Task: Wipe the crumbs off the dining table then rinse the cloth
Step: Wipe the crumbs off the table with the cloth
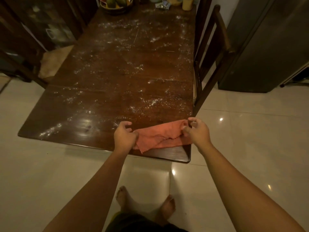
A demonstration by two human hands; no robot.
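Our left hand (125,136) grips the orange cloth (160,134) by its left end, our right hand (196,131) pinches its right end, on the crumb-strewn table (107,84).

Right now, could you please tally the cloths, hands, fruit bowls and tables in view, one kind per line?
Cloths: 1, the orange cloth at the near table edge
Hands: 2, left hand and right hand, each gripping one end of it
Fruit bowls: 1, the fruit bowl at the far end
Tables: 1, the dining table, strewn with crumbs
Total: 5
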